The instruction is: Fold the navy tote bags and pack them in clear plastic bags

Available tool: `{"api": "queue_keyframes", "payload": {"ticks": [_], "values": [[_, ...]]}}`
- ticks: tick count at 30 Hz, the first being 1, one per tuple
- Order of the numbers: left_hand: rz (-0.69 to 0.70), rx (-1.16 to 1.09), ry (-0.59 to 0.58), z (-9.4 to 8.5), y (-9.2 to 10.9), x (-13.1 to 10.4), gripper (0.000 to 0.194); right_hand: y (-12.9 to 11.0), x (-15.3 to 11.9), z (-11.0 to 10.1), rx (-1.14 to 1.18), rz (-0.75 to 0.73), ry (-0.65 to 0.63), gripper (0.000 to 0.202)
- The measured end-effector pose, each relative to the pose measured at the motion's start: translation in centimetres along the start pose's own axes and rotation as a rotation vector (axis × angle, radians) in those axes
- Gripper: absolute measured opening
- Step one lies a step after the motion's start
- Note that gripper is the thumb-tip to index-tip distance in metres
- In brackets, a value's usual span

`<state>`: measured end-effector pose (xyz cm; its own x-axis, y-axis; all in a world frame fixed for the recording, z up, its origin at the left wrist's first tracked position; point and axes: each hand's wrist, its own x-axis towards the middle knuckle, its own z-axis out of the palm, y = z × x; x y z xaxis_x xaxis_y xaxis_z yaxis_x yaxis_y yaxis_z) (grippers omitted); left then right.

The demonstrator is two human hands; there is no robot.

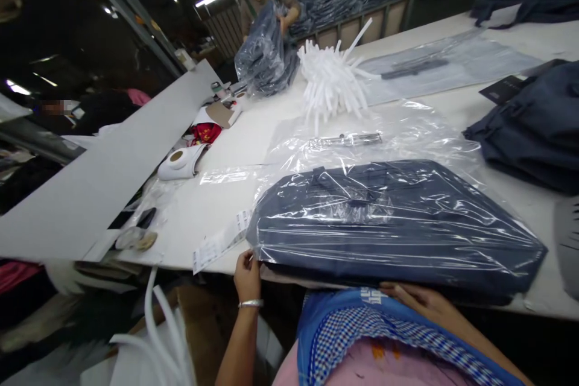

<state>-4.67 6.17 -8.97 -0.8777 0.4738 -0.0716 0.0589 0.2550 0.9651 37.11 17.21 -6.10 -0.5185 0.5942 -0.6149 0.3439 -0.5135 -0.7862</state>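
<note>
A dark blue bag (398, 235) lies flat on the white table (235, 145), inside a clear plastic sleeve (407, 126) whose loose part spreads out beyond it. My left hand (247, 274), with a silver bracelet at the wrist, pinches the near left corner of the sleeve. Fingers of my right hand (420, 298) stretch out along the near edge of the bag, low by the table's edge; its fingertips are partly under the plastic edge and look apart. A strip of printed labels (217, 247) lies left of the bag.
A bundle of white tubes (335, 81) stands behind the bag. Dark fabric (534, 126) lies at the right. Across the table a person (262, 0) holds a plastic-wrapped bundle (265, 54). A white board (113, 163) slants at the left. More white strips (165, 319) stick up below the table.
</note>
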Motion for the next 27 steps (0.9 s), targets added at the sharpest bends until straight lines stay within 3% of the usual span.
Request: {"api": "queue_keyframes", "payload": {"ticks": [4,8,11,15,21,27], "values": [[-0.059,-0.133,0.002,0.6,0.4,0.5,0.045,-1.9,2.3,3.5,0.145,0.077,-0.203,0.056],[-0.091,-0.217,-0.004,0.7,1.2,0.6,0.044,-1.1,3.4,5.0,0.546,0.214,-0.304,0.056],[-0.103,-0.254,-0.015,0.7,1.6,0.5,0.044,0.1,3.8,5.8,0.821,0.279,-0.228,0.051],[-0.109,-0.279,-0.03,0.6,1.7,0.3,0.043,0.6,3.5,6.7,0.967,0.239,-0.046,0.046],[-0.075,-0.287,-0.048,1.1,2.6,0.5,0.041,-0.7,3.4,7.7,0.96,0.074,0.13,0.046],[-0.02,-0.304,-0.056,2.2,3.8,1.0,0.04,-3.0,5.0,8.7,0.719,-0.036,0.274,0.048]]}}
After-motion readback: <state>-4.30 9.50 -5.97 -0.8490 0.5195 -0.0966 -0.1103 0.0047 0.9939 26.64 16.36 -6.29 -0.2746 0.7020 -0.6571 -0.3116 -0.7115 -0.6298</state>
